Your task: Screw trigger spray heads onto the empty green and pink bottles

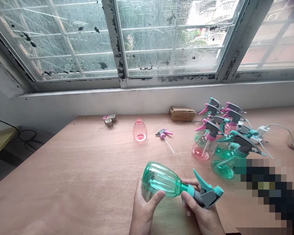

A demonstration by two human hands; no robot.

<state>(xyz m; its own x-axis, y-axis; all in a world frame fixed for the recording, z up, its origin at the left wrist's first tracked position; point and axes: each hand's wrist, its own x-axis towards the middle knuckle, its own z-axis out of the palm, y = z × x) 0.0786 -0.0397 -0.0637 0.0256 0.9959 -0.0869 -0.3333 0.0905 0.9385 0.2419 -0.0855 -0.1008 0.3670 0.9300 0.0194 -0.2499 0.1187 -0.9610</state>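
Observation:
A clear green spray bottle (pixel 161 179) lies on its side in the air over the front of the table, its neck pointing right. My left hand (pixel 145 202) is wrapped round the bottle's body near the base. At the neck, my right hand (pixel 198 205) grips the teal collar of the grey-and-teal spray head (pixel 208 194). The head sits at the bottle's mouth; whether it is fully screwed on I cannot tell. Farther back stands an open pink bottle (pixel 139 131), with a pink-and-grey spray head (pixel 164 133) and its straw lying to the right.
Several assembled pink and green spray bottles (pixel 205 147) crowd the right side. Behind stand a brown cardboard box (pixel 182 114) and small grey blocks (pixel 109 120). A white plug with cable (pixel 262 130) lies at right. A window (pixel 171 39) rises behind the table (pixel 88 173).

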